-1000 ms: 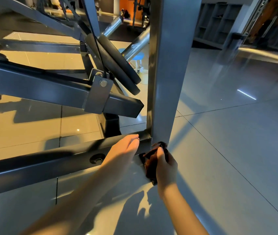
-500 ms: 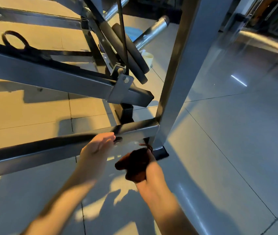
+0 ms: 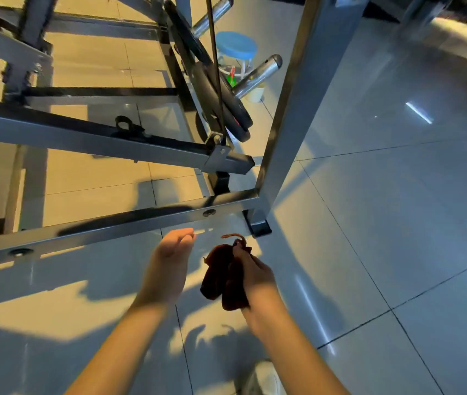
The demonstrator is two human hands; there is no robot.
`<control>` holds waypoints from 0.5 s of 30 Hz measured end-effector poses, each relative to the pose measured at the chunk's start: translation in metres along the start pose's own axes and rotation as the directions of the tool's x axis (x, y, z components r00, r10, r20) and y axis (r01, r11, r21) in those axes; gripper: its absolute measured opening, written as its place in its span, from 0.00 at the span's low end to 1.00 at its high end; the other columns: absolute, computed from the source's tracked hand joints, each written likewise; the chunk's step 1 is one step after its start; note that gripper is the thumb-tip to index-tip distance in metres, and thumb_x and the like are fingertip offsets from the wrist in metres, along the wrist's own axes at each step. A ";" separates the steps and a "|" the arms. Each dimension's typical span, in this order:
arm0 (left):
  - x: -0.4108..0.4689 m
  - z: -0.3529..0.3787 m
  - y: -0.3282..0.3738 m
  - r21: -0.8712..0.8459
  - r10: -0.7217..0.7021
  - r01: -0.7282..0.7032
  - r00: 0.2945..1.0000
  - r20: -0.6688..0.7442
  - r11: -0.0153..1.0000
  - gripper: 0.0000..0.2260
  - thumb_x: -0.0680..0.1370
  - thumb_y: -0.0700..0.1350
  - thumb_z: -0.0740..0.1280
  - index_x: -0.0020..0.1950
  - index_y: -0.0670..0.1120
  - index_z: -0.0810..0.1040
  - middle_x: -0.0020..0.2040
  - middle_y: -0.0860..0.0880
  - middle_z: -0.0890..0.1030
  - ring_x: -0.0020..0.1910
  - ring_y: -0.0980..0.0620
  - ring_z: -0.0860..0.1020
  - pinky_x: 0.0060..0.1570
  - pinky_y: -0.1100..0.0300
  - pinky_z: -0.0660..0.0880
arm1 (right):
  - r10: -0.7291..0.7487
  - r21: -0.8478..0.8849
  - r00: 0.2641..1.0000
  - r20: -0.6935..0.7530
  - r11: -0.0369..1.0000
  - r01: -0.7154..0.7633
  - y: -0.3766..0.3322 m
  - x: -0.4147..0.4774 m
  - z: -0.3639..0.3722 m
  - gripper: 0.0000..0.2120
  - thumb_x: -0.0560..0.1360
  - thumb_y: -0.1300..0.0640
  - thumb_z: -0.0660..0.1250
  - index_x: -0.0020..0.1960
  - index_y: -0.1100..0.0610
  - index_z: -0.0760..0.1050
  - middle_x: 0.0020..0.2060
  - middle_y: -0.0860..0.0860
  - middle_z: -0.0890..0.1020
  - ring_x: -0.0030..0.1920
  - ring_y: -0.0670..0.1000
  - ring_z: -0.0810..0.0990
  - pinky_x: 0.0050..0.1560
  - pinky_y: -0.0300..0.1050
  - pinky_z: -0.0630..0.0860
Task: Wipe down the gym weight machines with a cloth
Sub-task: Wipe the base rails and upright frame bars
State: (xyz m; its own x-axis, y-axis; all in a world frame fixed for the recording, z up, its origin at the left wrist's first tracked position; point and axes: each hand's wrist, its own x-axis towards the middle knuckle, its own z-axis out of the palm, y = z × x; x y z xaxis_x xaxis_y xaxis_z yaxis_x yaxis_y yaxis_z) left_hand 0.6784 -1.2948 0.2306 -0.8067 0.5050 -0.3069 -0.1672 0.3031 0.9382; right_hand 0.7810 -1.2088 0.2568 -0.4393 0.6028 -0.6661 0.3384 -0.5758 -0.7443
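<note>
A grey steel weight machine frame stands on the tiled floor, its upright post meeting a low horizontal base bar at a black foot. My right hand grips a bunched dark brown cloth in the air, a short way in front of the post's foot and apart from the frame. My left hand hangs beside it with relaxed fingers, holding nothing, just below the base bar without touching it.
Black weight plates lean on chrome pegs behind the post. A blue stool and a white bucket stand farther back. A sloping grey arm crosses above the base bar. Glossy floor tiles spread to the right.
My right hand has lifted the cloth off the base of the post and drawn back. My left hand has come off the base bar. The view has risen and tilted down.
</note>
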 end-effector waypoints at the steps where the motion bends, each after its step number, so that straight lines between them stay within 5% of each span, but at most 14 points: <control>1: -0.013 -0.004 0.010 -0.023 -0.033 0.033 0.999 0.002 0.999 0.07 0.82 0.42 0.60 0.54 0.48 0.77 0.51 0.50 0.79 0.50 0.54 0.76 0.45 0.70 0.70 | -0.022 -0.079 0.999 -0.042 0.997 0.018 -0.007 -0.019 0.000 0.13 0.80 0.56 0.62 0.42 0.59 0.82 0.27 0.51 0.81 0.29 0.51 0.79 0.31 0.40 0.73; 4: -0.044 -0.014 0.035 -0.077 -0.150 0.147 0.988 -0.025 0.986 0.04 0.79 0.44 0.64 0.46 0.52 0.77 0.52 0.46 0.80 0.54 0.46 0.77 0.50 0.58 0.70 | -0.168 -0.262 0.986 -0.018 0.952 0.158 -0.020 -0.070 0.001 0.06 0.79 0.54 0.66 0.45 0.55 0.79 0.34 0.52 0.82 0.33 0.49 0.81 0.32 0.39 0.75; 9: -0.099 -0.034 0.080 -0.012 -0.077 0.077 0.995 -0.064 0.997 0.08 0.82 0.42 0.59 0.50 0.53 0.75 0.50 0.49 0.80 0.49 0.53 0.75 0.44 0.65 0.68 | -0.283 -0.377 0.957 0.062 0.881 0.285 -0.039 -0.127 0.004 0.02 0.77 0.53 0.67 0.46 0.47 0.78 0.40 0.48 0.83 0.41 0.48 0.82 0.37 0.37 0.78; 15: -0.161 -0.058 0.130 0.025 -0.081 0.085 0.986 -0.145 0.996 0.09 0.82 0.43 0.58 0.53 0.54 0.76 0.54 0.52 0.79 0.56 0.52 0.76 0.59 0.55 0.71 | -0.366 -0.415 0.917 0.159 0.818 0.398 -0.077 -0.196 -0.004 0.03 0.79 0.53 0.66 0.52 0.47 0.75 0.45 0.46 0.81 0.43 0.42 0.79 0.31 0.28 0.73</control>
State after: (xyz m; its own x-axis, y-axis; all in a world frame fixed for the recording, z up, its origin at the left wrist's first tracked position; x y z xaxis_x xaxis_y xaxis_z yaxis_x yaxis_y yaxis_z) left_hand 0.7535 -1.3840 0.4112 -0.8641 0.3564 -0.3553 -0.2214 0.3648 0.9044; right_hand 0.8447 -1.2808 0.4445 -0.6586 0.6758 -0.3310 0.4475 -0.0019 -0.8943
